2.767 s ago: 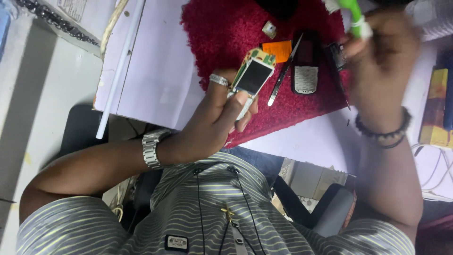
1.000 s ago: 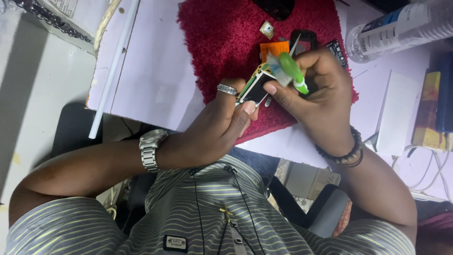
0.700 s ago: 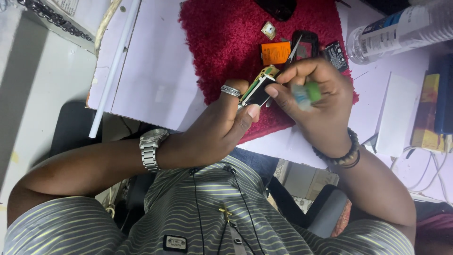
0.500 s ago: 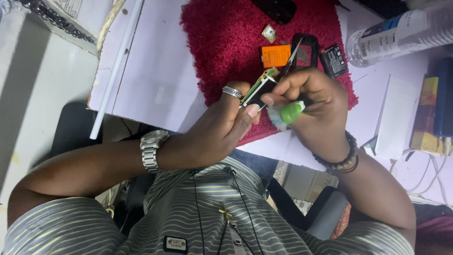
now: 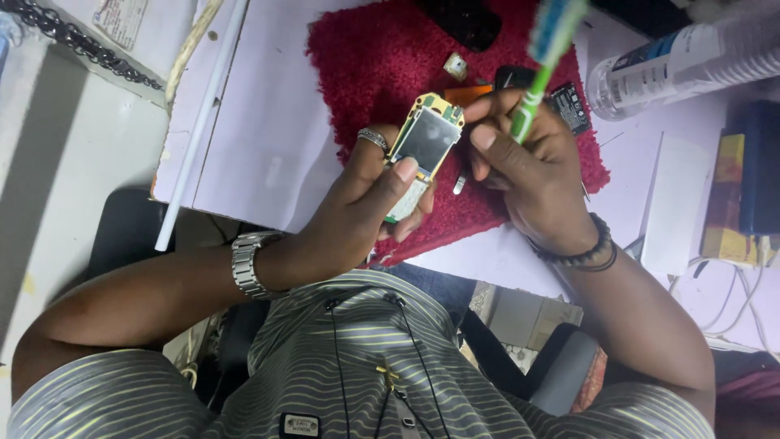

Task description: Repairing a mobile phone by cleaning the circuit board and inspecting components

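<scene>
The left hand (image 5: 357,207) holds a stripped phone board (image 5: 422,154) above the near edge of the red mat (image 5: 382,65); its fingers are clenched around the board, the thumb (image 5: 402,172) pressing on the front just below the grey screen and the other fingers wrapped behind; a ring sits on one finger and a metal wristwatch (image 5: 246,264) circles the wrist. The board has a yellow-green frame, stands tilted with its screen facing the camera, and hovers over the mat rather than lying on it. The right hand (image 5: 528,167) is just beside the board on its right; its fingers are closed on a green-handled brush (image 5: 538,73), whose handle rises up and away from the board, blurred toward its blue-and-white upper end; a dark beaded bracelet (image 5: 578,250) rings the wrist. Whether the brush's lower end touches the board cannot be told; the fingers hide it.

On the mat, beyond the board, lie a small pale square part (image 5: 456,65), an orange piece (image 5: 463,94) partly hidden by the right hand, a dark oval object (image 5: 461,18) at the far edge, and a black battery (image 5: 569,106) to the right of the brush. A clear plastic bottle (image 5: 682,61) lies on its side on the desk (image 5: 268,122) to the right of the mat; a white rod (image 5: 199,130) lies along the desk to the mat's left.
</scene>
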